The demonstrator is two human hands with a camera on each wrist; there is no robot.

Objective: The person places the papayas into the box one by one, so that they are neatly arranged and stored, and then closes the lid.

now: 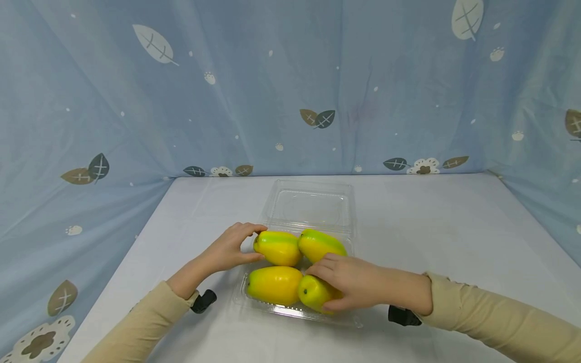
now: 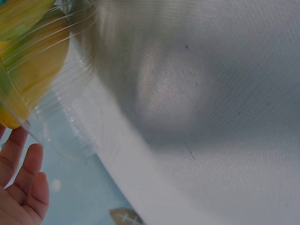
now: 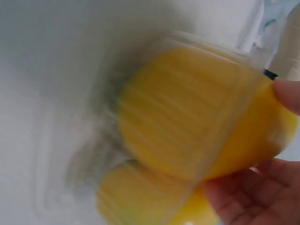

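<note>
Several smooth, oblong yellow-green fruits sit in the base of a clear plastic clamshell box (image 1: 290, 311). My left hand (image 1: 231, 247) holds the stem end of the back-left fruit (image 1: 279, 248) between thumb and fingers. At the front right, my right hand (image 1: 351, 280) grips another fruit (image 1: 314, 292), thumb in front and fingers over its top. The right wrist view shows that fruit (image 3: 187, 112) partly behind the ribbed wall of the box. The front-left fruit (image 1: 274, 285) and back-right fruit (image 1: 321, 245) lie beside the held ones.
The box's lid (image 1: 310, 204) lies folded open toward the back. Under everything is a white-covered table (image 1: 436, 232). A blue leaf-patterned cloth (image 1: 272, 91) hangs behind and along the sides. Dark straps (image 1: 404, 316) show at the wrists.
</note>
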